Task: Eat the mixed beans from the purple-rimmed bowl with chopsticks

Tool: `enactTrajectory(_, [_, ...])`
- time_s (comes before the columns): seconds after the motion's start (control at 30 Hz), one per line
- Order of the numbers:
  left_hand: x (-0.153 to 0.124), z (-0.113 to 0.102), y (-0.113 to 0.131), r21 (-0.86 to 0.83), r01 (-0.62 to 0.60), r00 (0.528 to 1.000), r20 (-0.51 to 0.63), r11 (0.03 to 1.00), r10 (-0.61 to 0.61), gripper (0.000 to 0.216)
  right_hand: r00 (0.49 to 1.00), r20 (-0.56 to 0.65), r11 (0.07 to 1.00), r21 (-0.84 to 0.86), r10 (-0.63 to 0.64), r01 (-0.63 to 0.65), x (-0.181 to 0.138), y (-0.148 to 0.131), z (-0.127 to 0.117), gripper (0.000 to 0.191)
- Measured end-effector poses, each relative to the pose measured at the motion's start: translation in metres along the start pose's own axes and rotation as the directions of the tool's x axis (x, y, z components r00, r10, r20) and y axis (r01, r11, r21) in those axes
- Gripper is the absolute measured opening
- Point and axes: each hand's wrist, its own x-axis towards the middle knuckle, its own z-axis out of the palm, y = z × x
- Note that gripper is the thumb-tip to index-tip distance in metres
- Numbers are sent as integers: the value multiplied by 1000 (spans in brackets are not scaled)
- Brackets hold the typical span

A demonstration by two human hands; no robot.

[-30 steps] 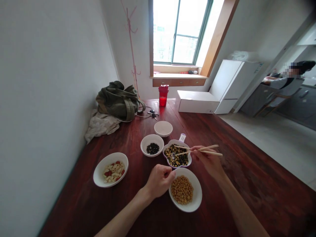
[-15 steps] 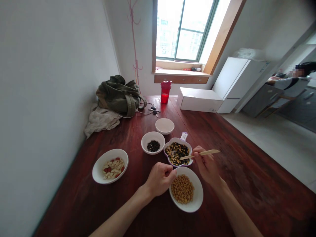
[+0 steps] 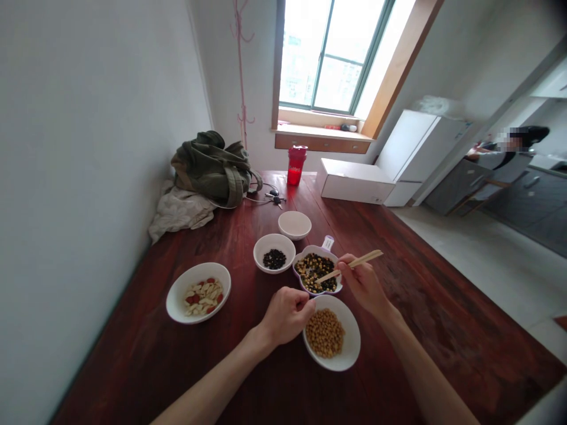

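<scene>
My right hand (image 3: 363,287) grips a pair of wooden chopsticks (image 3: 354,264), and their tips reach into a purple-rimmed white dish (image 3: 317,248) of mixed soybeans and black beans (image 3: 315,273). My left hand (image 3: 286,317) is a closed fist just left of a white bowl (image 3: 352,336) of yellow soybeans (image 3: 325,333). Nothing shows inside the fist. Beyond it, a white bowl (image 3: 262,248) holds black beans (image 3: 274,258). Another white bowl (image 3: 178,298) on the left holds pale nuts and red beans (image 3: 202,297). A shallow white bowl (image 3: 295,224) stands farther back.
The dark red wooden table (image 3: 425,295) ends at a wall on the left. At its far end are a red cup (image 3: 296,165), keys (image 3: 277,199), an olive bag (image 3: 210,171), a pale cloth (image 3: 179,206) and a white box (image 3: 354,181). A person (image 3: 487,159) sits at far right.
My right hand has shifted left and farther over the dish, with the chopsticks now angled down into it. My left hand stays in nearly the same place beside the soybean bowl.
</scene>
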Motion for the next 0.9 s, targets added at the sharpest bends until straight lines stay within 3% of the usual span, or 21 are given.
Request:
enactTrajectory(0.17, [0,1,-1,-24,-4,1000,-10,1000,4,46,978,-194,990,130,71,-46,-20,15,0,34])
enactTrajectory(0.3, [0,2,-2,-18,-3,1000,-7,1000,3,45,963,-244,976,206,119,-69,-22,19,0,31])
enactTrajectory(0.43, [0,2,-2,-21,-11,1000,5,1000,11,44,967,-222,972,226,121,-70,-23,22,-1,29])
enactTrajectory(0.6, [0,2,-2,-33,-21,1000,-3,999,20,45,981,-186,995,96,51,-34,-25,19,-3,28])
enactTrajectory(0.83, [0,1,0,-35,-17,1000,11,999,17,44,986,62,986,-54,-152,155,-30,7,-1,15])
enactTrajectory(0.9, [0,1,1,-36,-20,1000,14,999,21,44,983,77,984,-51,-167,171,-30,4,0,13])
